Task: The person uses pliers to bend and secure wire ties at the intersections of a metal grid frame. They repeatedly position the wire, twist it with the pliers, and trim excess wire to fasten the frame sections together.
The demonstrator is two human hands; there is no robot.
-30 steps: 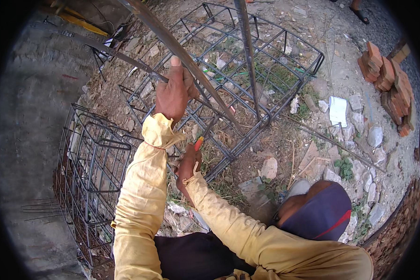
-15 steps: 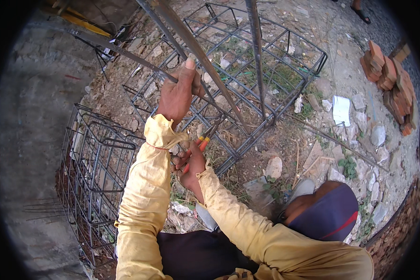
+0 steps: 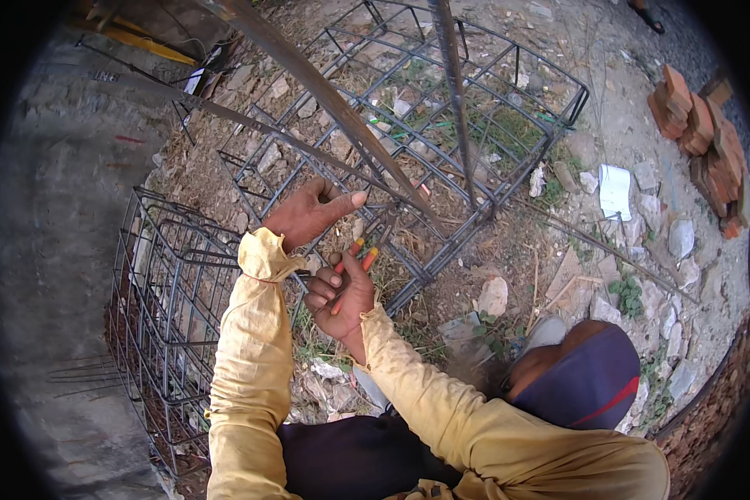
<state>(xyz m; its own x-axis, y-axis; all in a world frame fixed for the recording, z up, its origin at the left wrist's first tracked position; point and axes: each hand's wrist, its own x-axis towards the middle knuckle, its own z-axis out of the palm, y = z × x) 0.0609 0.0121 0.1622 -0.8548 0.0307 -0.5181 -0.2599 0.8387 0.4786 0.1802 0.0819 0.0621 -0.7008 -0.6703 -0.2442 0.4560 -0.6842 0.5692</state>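
My left hand (image 3: 312, 215) is open beside the slanting steel bars, its thumb stretched toward the right and nothing in its grasp. My right hand (image 3: 342, 298), just below it, is closed around pincers (image 3: 370, 257) with orange-and-yellow handles. Their dark jaws point up at the place where a long thin bar (image 3: 262, 129), a thick bar (image 3: 329, 92) and the rebar cage (image 3: 425, 271) meet. Whether the jaws grip anything there I cannot make out. One more bar (image 3: 456, 100) rises to the right of this spot.
A second rebar cage (image 3: 171, 292) stands at left by a concrete wall (image 3: 50, 250). Rubble covers the ground. Bricks (image 3: 708, 158) are stacked at right, with a white sheet (image 3: 614, 192) nearer. A dark blue cap (image 3: 587, 379) is close at lower right. A foot (image 3: 650, 17) shows far right.
My left hand has let go of the steel bar, dropped slightly down and left, and opened. The slanting bars have shifted to the left at their upper ends. My right hand keeps its hold on the pincers.
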